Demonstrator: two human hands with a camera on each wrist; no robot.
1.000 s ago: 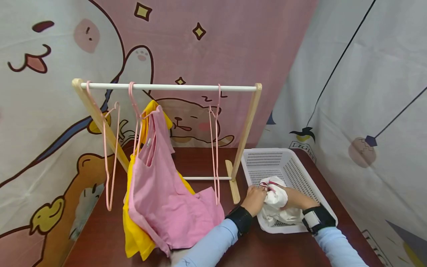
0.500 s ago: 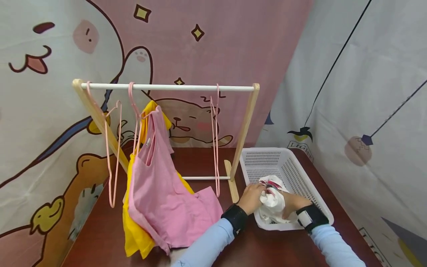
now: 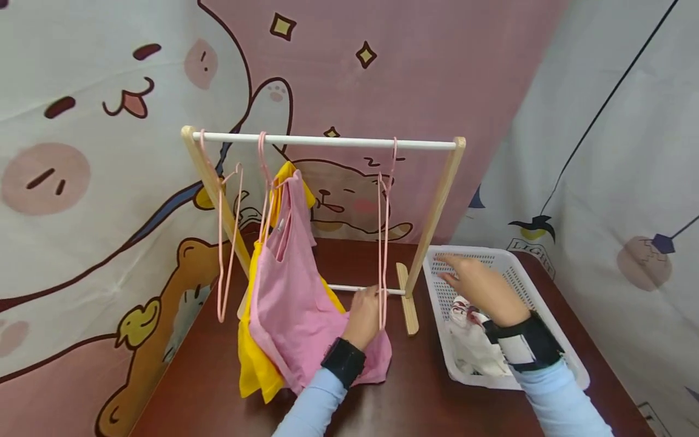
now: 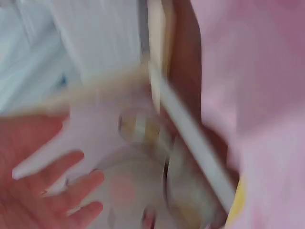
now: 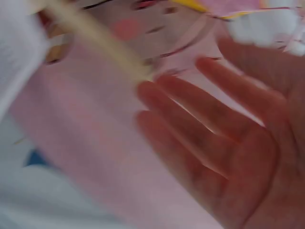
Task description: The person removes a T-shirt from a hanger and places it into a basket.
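Yellow fabric (image 3: 254, 364) and pink fabric (image 3: 295, 309) hang; crumpled white cloth (image 3: 475, 349) lies unhung — left hand (image 3: 361, 318), right hand (image 3: 485, 290) empty, fingers spread.

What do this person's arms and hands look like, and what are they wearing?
The left hand and right hand are bare, with no gloves. A black left wristband and a black right wristband, the latter with a pale rectangular patch, sit above light blue sleeves. No cables show.
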